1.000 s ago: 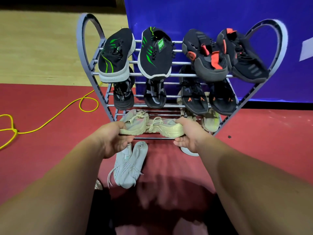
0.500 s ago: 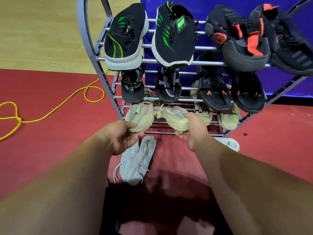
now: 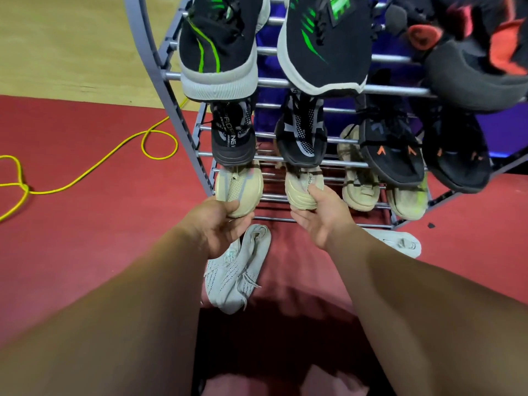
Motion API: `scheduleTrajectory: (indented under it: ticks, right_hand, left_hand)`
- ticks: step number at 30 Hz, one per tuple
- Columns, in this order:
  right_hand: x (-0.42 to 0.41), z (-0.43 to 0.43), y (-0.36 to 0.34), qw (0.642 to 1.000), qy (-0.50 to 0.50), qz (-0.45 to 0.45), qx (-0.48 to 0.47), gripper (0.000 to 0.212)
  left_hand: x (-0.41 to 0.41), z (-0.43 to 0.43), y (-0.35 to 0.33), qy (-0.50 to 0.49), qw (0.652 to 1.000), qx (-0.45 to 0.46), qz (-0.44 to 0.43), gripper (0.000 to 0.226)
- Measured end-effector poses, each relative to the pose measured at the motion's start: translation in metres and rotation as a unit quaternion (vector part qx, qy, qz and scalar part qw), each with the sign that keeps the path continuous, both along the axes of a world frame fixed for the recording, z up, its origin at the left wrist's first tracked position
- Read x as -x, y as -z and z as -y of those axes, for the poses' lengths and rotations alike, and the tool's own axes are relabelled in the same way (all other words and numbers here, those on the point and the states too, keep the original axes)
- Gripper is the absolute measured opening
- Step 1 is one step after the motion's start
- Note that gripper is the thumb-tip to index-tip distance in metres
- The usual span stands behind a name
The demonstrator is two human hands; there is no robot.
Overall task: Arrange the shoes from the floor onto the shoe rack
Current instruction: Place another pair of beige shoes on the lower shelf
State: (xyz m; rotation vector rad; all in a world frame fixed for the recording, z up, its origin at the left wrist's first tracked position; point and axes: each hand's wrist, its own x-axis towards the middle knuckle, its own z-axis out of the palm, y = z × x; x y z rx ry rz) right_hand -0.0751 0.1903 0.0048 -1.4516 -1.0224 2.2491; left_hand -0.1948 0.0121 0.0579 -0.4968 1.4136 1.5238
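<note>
Seating two beige knit sneakers (image 3: 240, 190) toe-out on the bottom tier of the grey barred shoe rack (image 3: 177, 115), left hand (image 3: 220, 227) and right hand (image 3: 323, 221) apart, each clamped on a toe; next, likely letting go and reaching for the pale grey knit sneakers (image 3: 237, 270) on the red floor (image 3: 85, 224).

1. The left hand (image 3: 220, 224), at 7 o'clock from centre, was bare.
2. The left forearm (image 3: 114, 324) was uncovered to the frame edge.
3. The right hand (image 3: 323, 221), at 4 o'clock, and the right forearm (image 3: 428, 304) were likewise bare.
4. The dark area (image 3: 271, 338) at 6 o'clock: garment or shadow, undetermined.
</note>
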Motion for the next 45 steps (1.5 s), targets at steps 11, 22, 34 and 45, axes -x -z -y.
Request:
scheduleTrajectory:
  ticks: [11,22,34,45]
  right_hand:
    - [0.005,0.023,0.009,0.987,-0.086,0.134,0.016,0.063]
    - [0.02,0.018,0.006,0.991,-0.042,0.125,0.006,0.035]
    - [0.032,0.025,0.001,0.992,-0.026,0.104,0.061,0.036]
    - [0.03,0.02,0.003,0.992,-0.021,0.092,0.088,0.038]
  left_hand:
    - [0.009,0.008,0.013,-0.01,1.0,0.027,0.012,0.023]
    - [0.011,0.0,0.024,-0.025,1.0,0.009,-0.001,0.012]
    - [0.024,-0.023,0.044,-0.038,0.999,0.012,0.019,0.013]
    - [0.027,-0.028,0.069,-0.007,0.995,0.079,0.058,0.03]
